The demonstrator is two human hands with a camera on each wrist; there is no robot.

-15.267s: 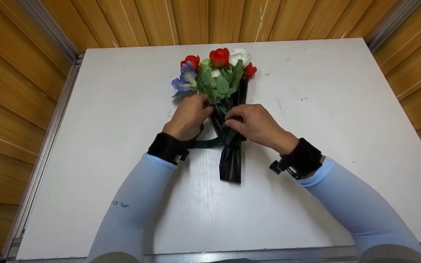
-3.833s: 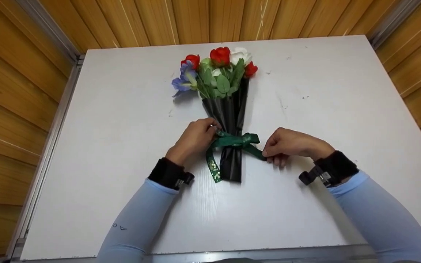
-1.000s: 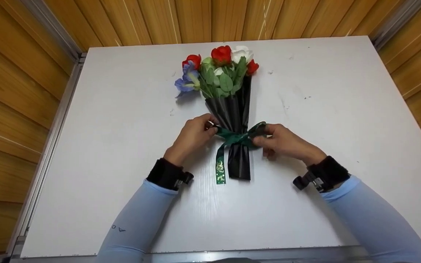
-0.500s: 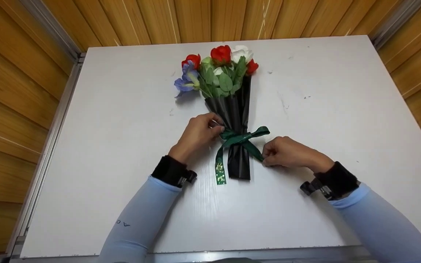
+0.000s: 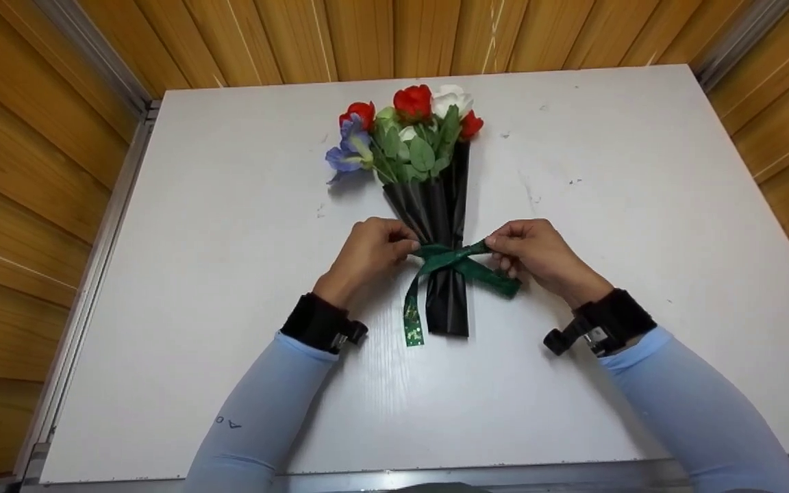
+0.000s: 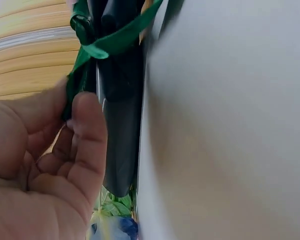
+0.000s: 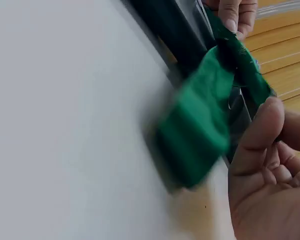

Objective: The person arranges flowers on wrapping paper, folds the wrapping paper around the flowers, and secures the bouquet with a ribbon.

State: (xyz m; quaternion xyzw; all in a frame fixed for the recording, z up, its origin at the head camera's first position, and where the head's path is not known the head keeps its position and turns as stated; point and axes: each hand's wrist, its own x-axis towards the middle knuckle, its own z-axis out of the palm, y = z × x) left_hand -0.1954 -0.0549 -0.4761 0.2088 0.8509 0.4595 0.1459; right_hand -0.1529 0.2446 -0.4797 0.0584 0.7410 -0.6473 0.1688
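A bouquet (image 5: 429,205) in black wrapping lies on the white table, its red, white and blue-violet flowers toward the back. Round its narrow lower part a green ribbon (image 5: 449,259) is tied in a bow. With thumb and fingers my left hand (image 5: 370,257) pinches the bow's left loop, seen closer in the left wrist view, where the ribbon (image 6: 80,80) runs into the fingertips. On the other side my right hand (image 5: 538,257) pinches the right loop. One gold-speckled tail hangs down at the left; the other points right, below the right hand, and looks blurred in the right wrist view.
The white table (image 5: 230,192) carries the bouquet in its middle. Wooden panel walls (image 5: 422,41) stand behind it and at both sides. A metal rail (image 5: 538,474) runs along the front edge.
Half a second ago my right hand held the right ribbon tail; now it has moved up onto the right loop, and that tail hangs loose. My left hand has kept its hold on the left loop.
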